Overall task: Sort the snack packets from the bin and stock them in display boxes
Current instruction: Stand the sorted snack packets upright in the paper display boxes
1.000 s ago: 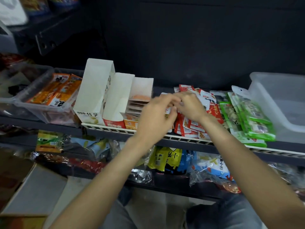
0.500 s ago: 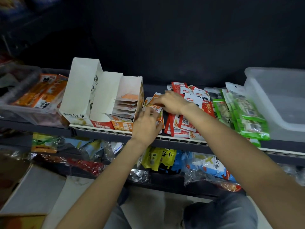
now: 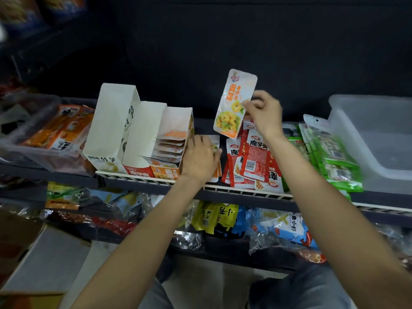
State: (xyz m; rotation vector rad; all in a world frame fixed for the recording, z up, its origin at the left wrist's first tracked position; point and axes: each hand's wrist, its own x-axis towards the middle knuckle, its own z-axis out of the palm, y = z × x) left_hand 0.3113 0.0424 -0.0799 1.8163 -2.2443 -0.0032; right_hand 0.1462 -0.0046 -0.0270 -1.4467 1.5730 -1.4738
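My right hand (image 3: 264, 113) pinches one orange-and-white snack packet (image 3: 235, 102) by its edge, thumb and fingertips pressed together on it, and holds it up in the air, nearly upright and tilted a little, above the loose pile. My left hand (image 3: 200, 159) lies flat, fingers together, on a few more orange packets (image 3: 215, 143) resting on the shelf just right of the display boxes — it presses down on them rather than pinching anything.

The shelf (image 3: 245, 194) is dark, with a pale slotted strip along its front edge. On it stand three white display boxes side by side: the tall left box (image 3: 111, 123), the middle box (image 3: 142, 134), and the right box (image 3: 176, 130), which holds a stepped stack of orange packets. Right of my hands lie red packets (image 3: 252, 161) in a loose heap, then green packets (image 3: 334, 157), then a clear plastic bin (image 3: 376, 139) at the far right. At the far left, another clear bin (image 3: 29, 139) holds orange packs.

Behind the shelf the wall (image 3: 200, 41) is dark. A lower shelf (image 3: 223, 248) carries yellow, blue and red bags in crinkled clear plastic — its details are blurred. A cardboard box (image 3: 44, 264) sits on the floor at lower left.
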